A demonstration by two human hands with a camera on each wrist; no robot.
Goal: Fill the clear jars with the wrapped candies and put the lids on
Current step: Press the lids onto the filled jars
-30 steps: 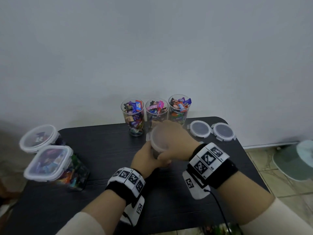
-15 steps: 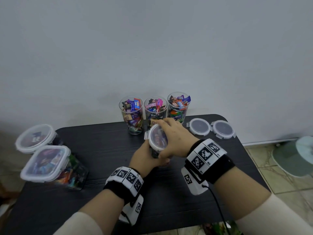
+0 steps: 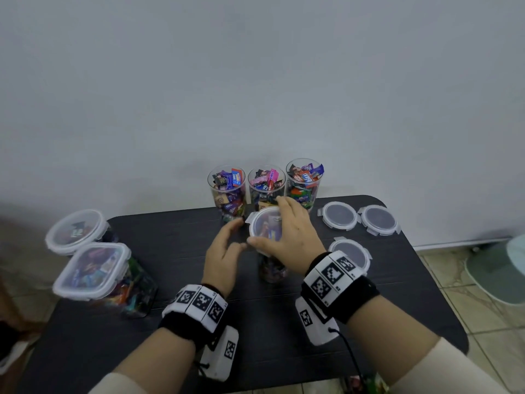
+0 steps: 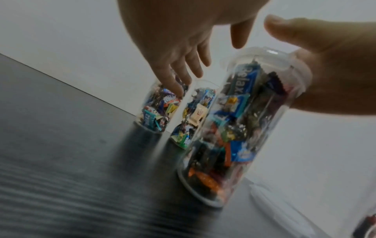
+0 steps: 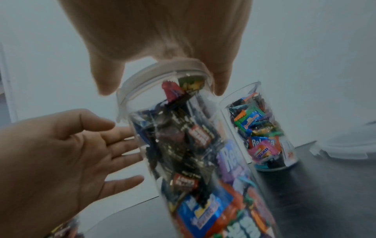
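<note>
From the head camera, a tall clear jar point(image 3: 271, 268) full of wrapped candies point(image 3: 272, 273) stands upright on the black table point(image 3: 170, 251), a round lid point(image 3: 265, 226) set on its mouth; the right hand point(image 3: 287, 237) lies over the lid from the right, thumb and fingers curled down round the rim; the left hand point(image 3: 223, 253) sits just left of the jar, fingers spread and loose, holding nothing; three uncovered jars point(image 3: 265, 189) stand in a row behind, three spare lids point(image 3: 339, 216) lie to the right, two lidded containers point(image 3: 93, 270) to the left.

From the left wrist, the left hand point(image 4: 177, 48) hangs beside the jar point(image 4: 234, 128), fingers straight, apart from the glass; the right hand point(image 4: 335, 77) wraps the lid point(image 4: 297, 64).

From the right wrist, the right hand point(image 5: 158, 35) covers the lid point(image 5: 162, 72), fingertips gripping either side of the rim; the left hand point(image 5: 57, 154) is an open palm beside the jar point(image 5: 203, 161); whether its fingertips touch the glass cannot be told.
</note>
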